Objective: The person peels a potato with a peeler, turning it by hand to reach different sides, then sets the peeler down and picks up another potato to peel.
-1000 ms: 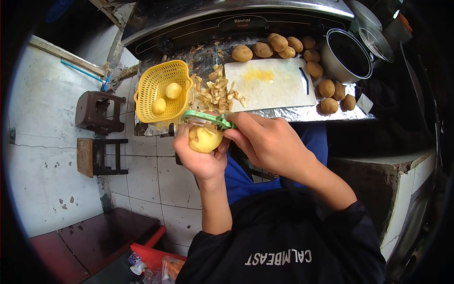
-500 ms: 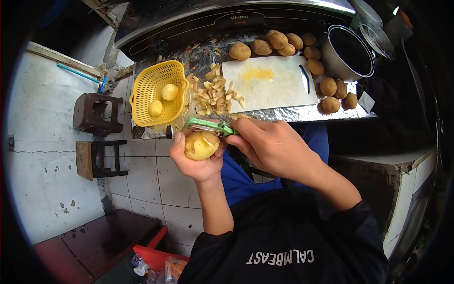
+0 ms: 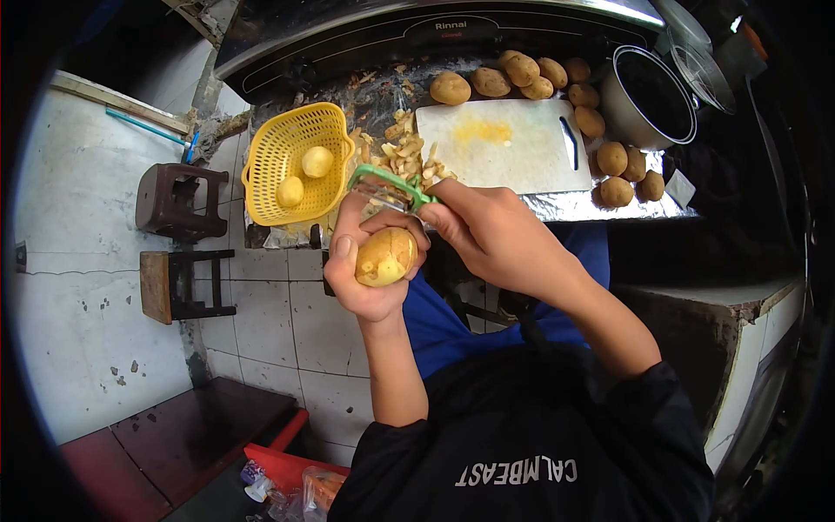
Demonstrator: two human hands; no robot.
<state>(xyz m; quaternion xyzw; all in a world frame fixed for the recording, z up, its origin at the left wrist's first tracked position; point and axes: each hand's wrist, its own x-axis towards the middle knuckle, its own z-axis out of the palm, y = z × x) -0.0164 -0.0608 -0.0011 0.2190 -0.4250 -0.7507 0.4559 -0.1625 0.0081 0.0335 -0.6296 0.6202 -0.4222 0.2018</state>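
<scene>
My left hand is wrapped round a partly peeled potato, with brown skin on its upper side and bare yellow flesh below. In my right hand is a green peeler, its blade held just above the potato and apart from it. Past the peeler lies a heap of potato peels on the foil-covered counter. A yellow basket stands to the left, with two peeled potatoes inside. The white cutting board has a yellow stain.
Several unpeeled potatoes lie behind and to the right of the board. A pot stands at the right, and a stove runs along the back. Stools stand on the tiled floor at left.
The peeler has lifted away from the potato, moving forward toward the peels. My left hand has turned the potato, so more brown skin faces up.
</scene>
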